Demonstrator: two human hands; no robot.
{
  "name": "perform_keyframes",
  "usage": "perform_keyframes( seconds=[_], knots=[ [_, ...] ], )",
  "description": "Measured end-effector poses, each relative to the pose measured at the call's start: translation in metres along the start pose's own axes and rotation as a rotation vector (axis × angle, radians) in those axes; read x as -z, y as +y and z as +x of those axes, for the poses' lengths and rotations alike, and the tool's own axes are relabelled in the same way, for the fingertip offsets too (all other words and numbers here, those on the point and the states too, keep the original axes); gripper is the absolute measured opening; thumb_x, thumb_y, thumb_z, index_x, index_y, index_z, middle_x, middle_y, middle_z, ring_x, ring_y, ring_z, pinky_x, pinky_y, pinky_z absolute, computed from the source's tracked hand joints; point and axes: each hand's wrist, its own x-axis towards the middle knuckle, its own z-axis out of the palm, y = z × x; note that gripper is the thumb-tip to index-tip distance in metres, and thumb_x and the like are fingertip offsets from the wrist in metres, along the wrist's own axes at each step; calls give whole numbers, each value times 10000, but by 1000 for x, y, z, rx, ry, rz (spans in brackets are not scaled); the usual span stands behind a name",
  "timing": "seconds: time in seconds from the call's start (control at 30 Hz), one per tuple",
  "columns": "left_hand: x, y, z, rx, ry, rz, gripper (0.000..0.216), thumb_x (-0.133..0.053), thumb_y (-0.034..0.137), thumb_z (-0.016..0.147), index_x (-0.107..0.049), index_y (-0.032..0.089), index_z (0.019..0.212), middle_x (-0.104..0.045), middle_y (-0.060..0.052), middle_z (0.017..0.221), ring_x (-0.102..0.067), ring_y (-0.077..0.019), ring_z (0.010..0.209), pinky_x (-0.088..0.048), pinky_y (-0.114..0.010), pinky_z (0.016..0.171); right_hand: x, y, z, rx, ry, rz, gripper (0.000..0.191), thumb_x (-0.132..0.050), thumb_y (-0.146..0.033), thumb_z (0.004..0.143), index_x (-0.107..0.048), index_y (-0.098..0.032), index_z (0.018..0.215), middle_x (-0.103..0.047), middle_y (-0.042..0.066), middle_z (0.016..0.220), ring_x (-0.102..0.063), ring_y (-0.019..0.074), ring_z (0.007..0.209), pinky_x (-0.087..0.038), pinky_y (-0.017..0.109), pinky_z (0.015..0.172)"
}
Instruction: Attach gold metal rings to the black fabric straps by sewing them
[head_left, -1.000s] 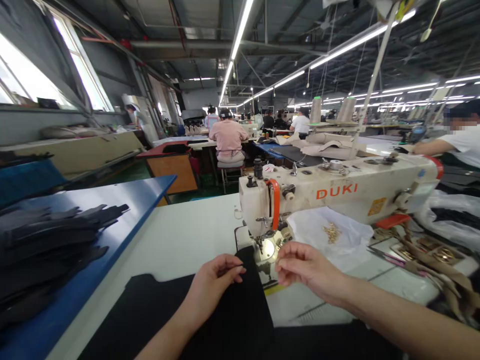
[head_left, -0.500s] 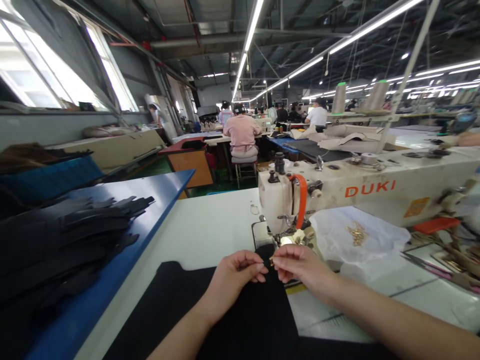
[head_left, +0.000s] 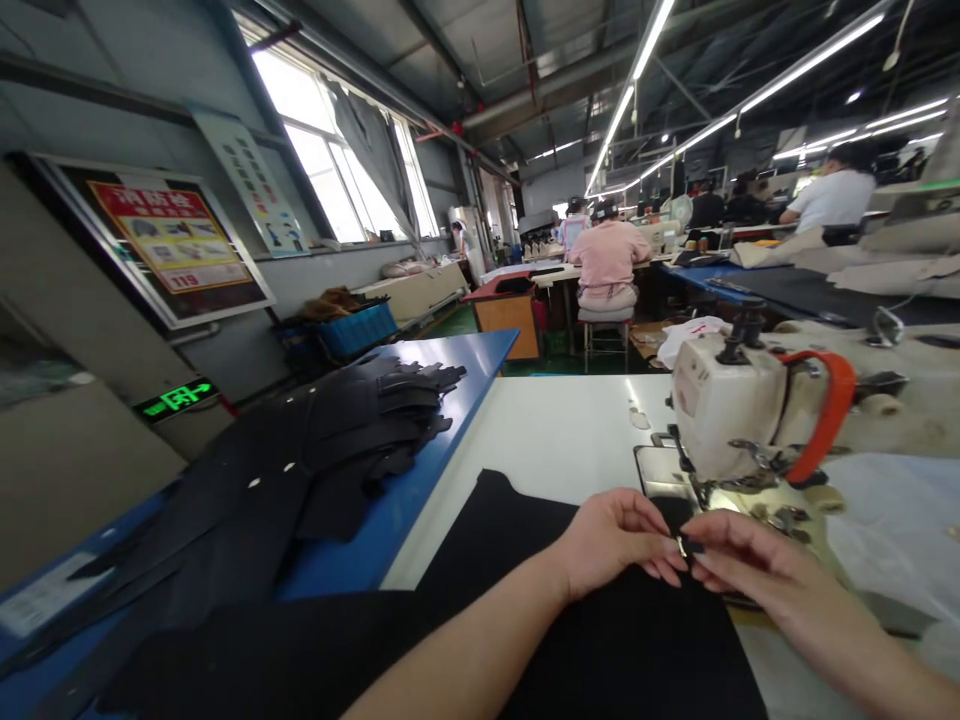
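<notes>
Head view: your two hands meet low and right of centre, over the black fabric (head_left: 525, 610).
Left hand (head_left: 619, 540): your fingers are curled narrow, thumb and fingertips pinched on the small metal piece (head_left: 682, 546); your wrist lies on the fabric.
Right hand (head_left: 757, 575): your thumb and forefinger close in from the other side, nipping the same piece, so both sets of fingertips touch.
Small metal piece: it sits between your fingertips, just above the fabric's upper edge and just in front of the sewing machine (head_left: 720, 405).
Black fabric: it is spread flat on the white table (head_left: 555, 430), running under your forearms to the bottom edge.
Sewing machine: its cream head has an orange guard (head_left: 825, 420); the needle area is lit, just beyond your fingers.
Left side: a stack of black cut pieces (head_left: 330, 450) lies on the blue table (head_left: 465, 355).
Background: a person in a pink top (head_left: 607, 262) sits with their back to you.
</notes>
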Motion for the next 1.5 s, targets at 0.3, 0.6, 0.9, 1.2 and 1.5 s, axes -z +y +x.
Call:
perform_keyframes(
  seconds=[0.3,0.6,0.9,1.2,1.5],
  knots=[
    [-3,-1,1,-68,103,1,401,-822,370,531,-547,146,718,-657,-17,569,-601,-123,489,-449,-240,531,-8,4,7,-7,23,72,393,-777,-498,558,-669,-179,760,-672,46,685,-631,175,645,-519,301,652],
    [-3,12,0,6,50,111,235,-731,264,686,-660,130,865,-667,-16,710,-602,-120,669,-437,-233,693,-11,-1,11,33,36,282,374,-813,-430,550,-612,-153,702,-635,-12,593,-597,106,536,-484,241,567],
    [-4,16,-1,51,54,210,136,-706,178,627,-631,146,735,-654,-4,685,-582,-125,669,-431,-237,677,-13,0,9,149,-4,168,245,-734,-353,652,-583,-171,715,-646,-12,624,-622,134,591,-493,270,601],
    [-5,17,-1,61,51,255,122,-683,163,593,-583,151,662,-665,-10,640,-590,-126,624,-431,-233,618,-16,2,5,260,44,-23,16,-597,-180,729,-589,-185,742,-613,-17,645,-577,131,627,-434,250,600],
    [-6,16,-1,32,54,236,114,-661,156,611,-605,145,710,-647,3,640,-584,-120,619,-441,-233,640,-15,-3,1,249,-6,3,52,-601,-215,746,-576,-175,767,-581,-20,648,-549,120,623,-426,240,608]
  ],
)
